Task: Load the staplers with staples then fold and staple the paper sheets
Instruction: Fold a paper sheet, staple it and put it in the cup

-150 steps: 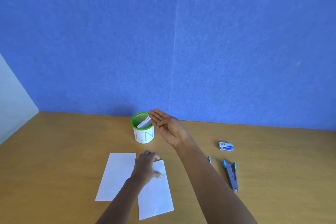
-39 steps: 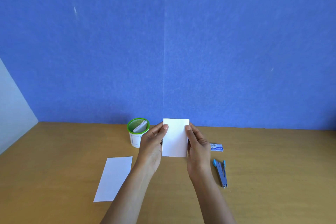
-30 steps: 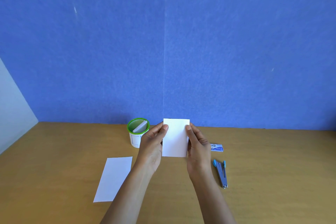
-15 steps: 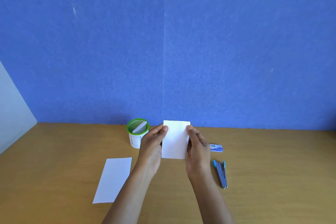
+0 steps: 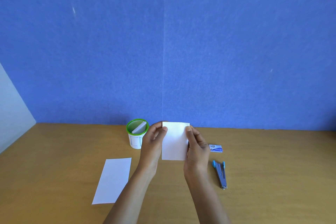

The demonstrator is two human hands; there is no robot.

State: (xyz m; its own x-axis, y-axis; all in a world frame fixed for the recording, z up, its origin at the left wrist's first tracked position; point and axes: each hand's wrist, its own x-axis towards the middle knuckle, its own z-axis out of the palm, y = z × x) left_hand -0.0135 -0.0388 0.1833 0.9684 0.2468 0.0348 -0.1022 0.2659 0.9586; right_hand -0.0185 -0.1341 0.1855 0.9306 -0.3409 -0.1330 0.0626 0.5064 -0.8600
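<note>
Both left hand (image 5: pixel 152 144) and right hand (image 5: pixel 198 149) pinch the sheet (image 5: pixel 175 142), seemingly folded, midair.

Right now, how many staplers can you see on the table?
1: the stapler lies on the table, just right of the right hand, nearer than the staple box. Another may be hidden behind the right arm or the paper.

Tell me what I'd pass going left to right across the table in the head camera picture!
In order: flat paper sheet → green-rimmed cup → left hand → folded paper → right hand → stapler.
</note>
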